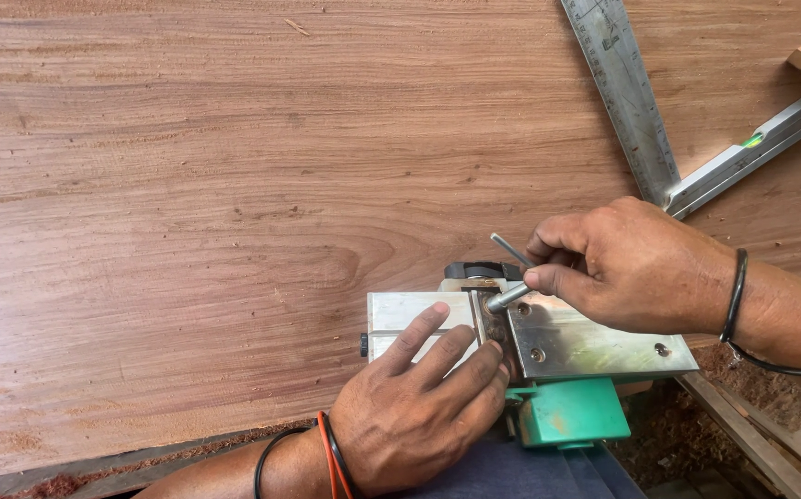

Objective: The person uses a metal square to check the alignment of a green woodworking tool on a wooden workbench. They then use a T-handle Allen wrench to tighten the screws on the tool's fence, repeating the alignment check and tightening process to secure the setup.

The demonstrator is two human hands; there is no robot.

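Upturned planer (548,356), long axis left-right, wrench (509,296) up-right

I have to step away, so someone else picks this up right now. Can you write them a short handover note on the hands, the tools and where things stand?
Left hand: flat on the upturned metal sole of the electric planer, fingers by the blade slot, steadying it.
Right hand: gripping a T-handled socket wrench, its tip seated on a bolt at the blade drum.
The planer, with its green body, lies upside down at the near edge of the wooden board.
A steel square and a spirit level lie on the board at top right.
Done: wrench is engaged.
Left: whether the bolt is loose or tight cannot be told; check before turning.
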